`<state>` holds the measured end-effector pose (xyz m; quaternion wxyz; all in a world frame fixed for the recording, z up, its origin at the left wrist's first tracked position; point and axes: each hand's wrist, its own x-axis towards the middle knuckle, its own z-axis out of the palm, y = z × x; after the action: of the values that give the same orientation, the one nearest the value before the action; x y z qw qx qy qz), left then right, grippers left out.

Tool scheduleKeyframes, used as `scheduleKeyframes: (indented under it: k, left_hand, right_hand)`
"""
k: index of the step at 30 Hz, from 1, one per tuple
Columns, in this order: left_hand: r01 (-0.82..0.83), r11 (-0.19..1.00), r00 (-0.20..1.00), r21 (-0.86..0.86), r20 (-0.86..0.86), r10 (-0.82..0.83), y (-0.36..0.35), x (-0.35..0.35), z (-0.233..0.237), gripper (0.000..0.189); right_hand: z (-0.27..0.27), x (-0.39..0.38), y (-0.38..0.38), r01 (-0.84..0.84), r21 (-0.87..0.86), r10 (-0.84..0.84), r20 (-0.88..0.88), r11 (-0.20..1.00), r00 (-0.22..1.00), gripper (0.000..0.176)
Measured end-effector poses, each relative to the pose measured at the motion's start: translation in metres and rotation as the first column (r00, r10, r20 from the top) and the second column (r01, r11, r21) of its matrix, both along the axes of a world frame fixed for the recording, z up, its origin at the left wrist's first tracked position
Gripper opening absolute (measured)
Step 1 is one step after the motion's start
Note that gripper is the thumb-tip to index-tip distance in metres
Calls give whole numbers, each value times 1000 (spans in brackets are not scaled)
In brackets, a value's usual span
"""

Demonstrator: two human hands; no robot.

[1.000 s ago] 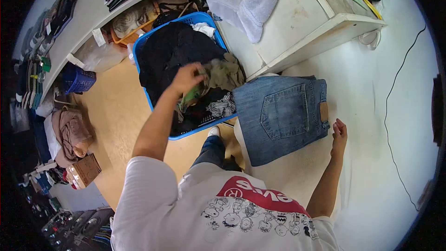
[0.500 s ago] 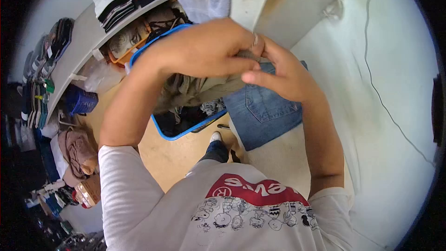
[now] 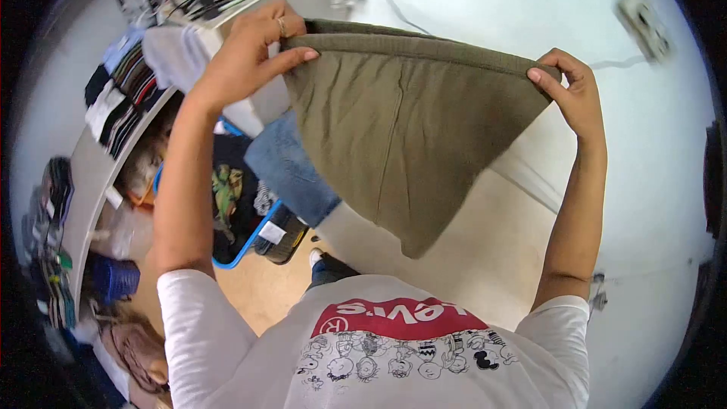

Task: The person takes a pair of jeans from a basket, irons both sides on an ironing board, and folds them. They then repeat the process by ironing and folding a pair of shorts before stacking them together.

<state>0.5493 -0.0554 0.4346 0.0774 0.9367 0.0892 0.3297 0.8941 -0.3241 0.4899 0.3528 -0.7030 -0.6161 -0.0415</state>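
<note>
Up close, the person's white T-shirt (image 3: 379,348) with red letters fills the bottom of the view, and both bare arms reach up from it. The left hand (image 3: 246,49) pinches one top corner of an olive green cloth (image 3: 409,129), thumb under and fingers on top. The right hand (image 3: 572,91) pinches the other top corner the same way. The cloth is up in the air between the hands, above the white table (image 3: 492,250). It looks pulled tight along its thick top edge, so the rest hangs down flat to a point, which is likely why it is held by the corners. Behind it, folded blue jeans (image 3: 291,170) lie on the table edge. Just past them sits a blue basket (image 3: 246,251) full of dark clothes. Farther off, a long shelf (image 3: 91,174) holds stacks of folded clothes (image 3: 125,87).
</note>
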Motion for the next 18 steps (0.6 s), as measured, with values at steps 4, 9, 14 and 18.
scheduleKeyframes:
  k: [4,9,14,18]
  left_hand:
    - [96,995,927,31,363,-100,-90,68,-25,30]
    - [105,902,992,-418,-24,-127,-199,112,-163,19]
    - [-4,813,847,-582,-435,-307,-294,134,-299,34]
    - [-9,891,840,-454,-487,-240,-322,149,-306,44]
  right_hand:
    - [-26,-1,-111,87,242,-158,292,966,943,23]
    - [-139,-22,-224,209,-296,-194,79,932,978,17]
    - [-275,-47,-291,-23,-556,-75,-152,831,985,23]
    - [-305,-79,-278,-217,-520,-23,-416,826,909,28]
